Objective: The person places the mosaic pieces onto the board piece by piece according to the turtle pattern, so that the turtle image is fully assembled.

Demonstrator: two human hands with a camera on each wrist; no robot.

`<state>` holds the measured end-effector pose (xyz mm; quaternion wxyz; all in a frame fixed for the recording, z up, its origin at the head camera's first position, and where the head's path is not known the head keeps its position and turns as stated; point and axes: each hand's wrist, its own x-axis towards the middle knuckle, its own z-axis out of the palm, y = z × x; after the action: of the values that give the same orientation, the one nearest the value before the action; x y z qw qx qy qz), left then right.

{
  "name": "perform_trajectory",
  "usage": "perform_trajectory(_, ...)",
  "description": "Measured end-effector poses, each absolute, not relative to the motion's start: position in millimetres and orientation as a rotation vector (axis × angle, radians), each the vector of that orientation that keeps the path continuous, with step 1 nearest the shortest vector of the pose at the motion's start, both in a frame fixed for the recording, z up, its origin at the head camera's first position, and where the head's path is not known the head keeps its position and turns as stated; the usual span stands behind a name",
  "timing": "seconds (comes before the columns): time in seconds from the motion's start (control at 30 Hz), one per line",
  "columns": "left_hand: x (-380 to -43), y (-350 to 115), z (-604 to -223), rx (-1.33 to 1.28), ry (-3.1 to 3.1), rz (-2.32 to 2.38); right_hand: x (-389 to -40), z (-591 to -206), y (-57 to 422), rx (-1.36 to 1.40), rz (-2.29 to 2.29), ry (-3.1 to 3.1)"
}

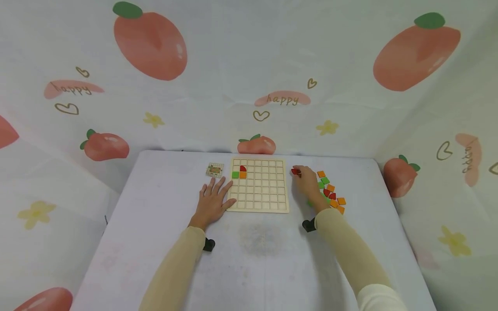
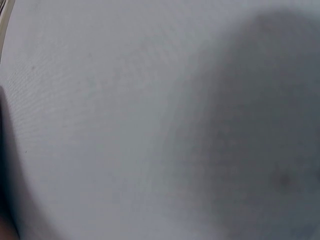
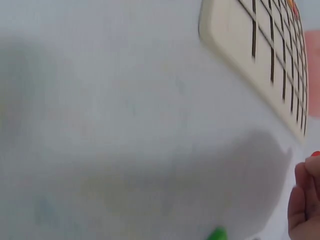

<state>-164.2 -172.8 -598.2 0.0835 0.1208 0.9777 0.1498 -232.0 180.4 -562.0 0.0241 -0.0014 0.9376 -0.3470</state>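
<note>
A pale wooden grid board lies on the table. In its upper left cells sit a red quarter-round piece, a green square and an orange square. My left hand rests with spread fingers at the board's left edge, thumb and fingertips touching it. Right of the board, my right hand pinches a red piece between thumb and fingers. The right wrist view catches those fingers at its edge; the left wrist view holds mostly bare cloth.
A small patterned card lies left of the board, just beyond my left fingertips. Loose orange squares, green pieces and red pieces are scattered beside and partly under my right hand. A printed cloth wall stands behind the table.
</note>
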Motion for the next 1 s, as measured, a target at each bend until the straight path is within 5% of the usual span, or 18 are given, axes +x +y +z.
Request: perform_trajectory(1.0, -164.4, -171.9, -599.1, 0.371, 2.944, 0.427, -208.3, -575.4, 71.0, -0.467, -1.263, 2.620)
